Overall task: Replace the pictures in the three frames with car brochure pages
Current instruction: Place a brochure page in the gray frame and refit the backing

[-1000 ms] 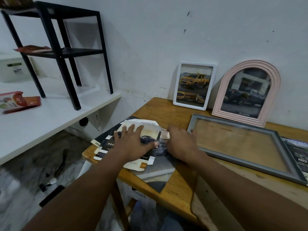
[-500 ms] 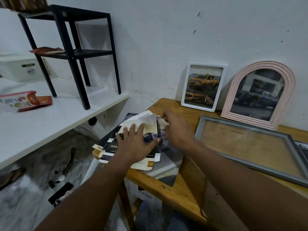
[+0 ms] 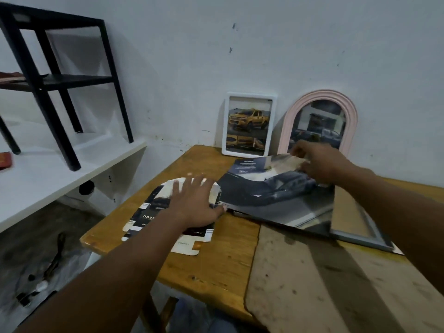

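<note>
Seemingly mid-step, seen from the head camera, the person is working on the third of the three frames: the right hand [image 3: 319, 162] is pinching the far edge of a glossy brochure page [image 3: 271, 191] showing a dark car, fingers closed on the paper and lifting it so the sheet is curving up over the grey frame [image 3: 355, 227] lying flat on the wooden table [image 3: 209, 267]. The left hand [image 3: 194, 203] is lying open and flat, fingers spread, pressing down on a trimmed brochure piece [image 3: 153, 212] with an arched top, gripping nothing. To do this step well, the page is probably best kept held by its edge, lowered squarely over the frame opening and smoothed from one side, since glossy paper is likely to crease or slide; the left hand looks well placed to be steadying the loose piece near the table's corner. Behind, a white frame [image 3: 249, 126] is leaning on the wall, holding a page with a yellow truck, and just beside it a pink arched frame [image 3: 319, 116] is holding a dark car picture, so two frames seem done. The table is worn, with a pale scuffed patch nearest the viewer. To the left, a white shelf [image 3: 72, 169] is carrying a black metal rack [image 3: 48, 80], and cables are lying on the dim floor below.
</note>
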Available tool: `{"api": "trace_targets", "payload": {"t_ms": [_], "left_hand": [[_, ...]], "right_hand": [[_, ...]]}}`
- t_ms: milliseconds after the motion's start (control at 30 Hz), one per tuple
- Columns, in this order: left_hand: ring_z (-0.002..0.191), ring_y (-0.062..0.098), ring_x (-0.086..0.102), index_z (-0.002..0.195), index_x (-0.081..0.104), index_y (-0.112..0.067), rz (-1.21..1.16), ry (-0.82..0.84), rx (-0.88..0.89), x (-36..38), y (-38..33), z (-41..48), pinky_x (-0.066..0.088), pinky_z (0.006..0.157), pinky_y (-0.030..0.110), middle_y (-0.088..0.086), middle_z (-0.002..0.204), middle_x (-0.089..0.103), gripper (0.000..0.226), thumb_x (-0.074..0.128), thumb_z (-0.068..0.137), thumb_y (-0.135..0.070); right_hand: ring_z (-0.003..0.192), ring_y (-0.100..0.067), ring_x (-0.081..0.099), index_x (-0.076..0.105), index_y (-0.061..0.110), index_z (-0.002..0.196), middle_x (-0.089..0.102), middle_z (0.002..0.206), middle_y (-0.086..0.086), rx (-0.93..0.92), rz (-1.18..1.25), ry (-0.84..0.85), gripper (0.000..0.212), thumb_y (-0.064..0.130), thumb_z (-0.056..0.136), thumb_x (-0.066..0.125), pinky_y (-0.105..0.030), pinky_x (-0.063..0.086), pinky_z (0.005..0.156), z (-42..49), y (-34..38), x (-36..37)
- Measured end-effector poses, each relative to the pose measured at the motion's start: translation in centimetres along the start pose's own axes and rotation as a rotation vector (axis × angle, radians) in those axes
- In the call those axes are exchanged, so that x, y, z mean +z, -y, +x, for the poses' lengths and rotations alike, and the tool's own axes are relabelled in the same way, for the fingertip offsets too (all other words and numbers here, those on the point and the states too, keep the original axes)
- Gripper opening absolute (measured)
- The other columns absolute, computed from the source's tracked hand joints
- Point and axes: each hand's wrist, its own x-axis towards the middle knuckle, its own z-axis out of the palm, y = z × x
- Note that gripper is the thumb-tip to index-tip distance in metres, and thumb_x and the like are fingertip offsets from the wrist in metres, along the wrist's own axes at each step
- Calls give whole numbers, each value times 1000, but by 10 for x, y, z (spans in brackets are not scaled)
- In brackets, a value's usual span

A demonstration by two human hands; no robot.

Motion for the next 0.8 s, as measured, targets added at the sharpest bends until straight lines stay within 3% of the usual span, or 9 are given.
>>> {"api": "trace_targets", "payload": {"t_ms": [133,233,367,533,667,800], "left_hand": [[143,26,38,154,29,-34,-220,93,190,-2,-58,20,35,116,53,0,158,41,79,62,88,-62],[132,26,48,149,41,-31,-125,123,267,7,-90,29,44,107,48,2,147,52,68,59,90,-61],[118,24,50,127,59,-31,27,1,307,12,-109,35,47,96,47,0,128,60,46,55,91,-60],[101,15,58,117,68,-31,-101,24,357,16,-120,38,53,91,45,-6,108,67,37,56,94,-57],[114,17,51,124,63,-30,-161,-116,291,18,-122,41,49,98,45,-6,124,60,36,55,96,-52],[99,15,56,116,63,-27,-137,-53,224,24,-116,46,54,86,39,-2,113,63,32,57,96,-51]], "right_hand": [[117,-26,54,51,34,121,60,131,-2,122,-153,4,38,29,88,68,-45,42,95,-12,-47,9],[123,-27,48,52,33,124,54,138,-3,129,-128,-40,37,34,90,66,-47,38,97,-29,-58,25],[110,-22,53,57,34,114,59,124,1,125,-27,37,32,54,90,59,-42,45,89,-51,-49,49],[123,-26,50,55,32,128,57,134,0,185,-34,97,38,52,96,48,-57,37,104,-60,-68,58],[126,-28,47,54,32,125,53,137,0,220,-27,71,37,53,97,44,-59,36,105,-69,-80,59],[141,-32,29,49,33,129,40,149,-4,287,9,48,49,65,94,37,-68,25,109,-81,-90,67]]}}
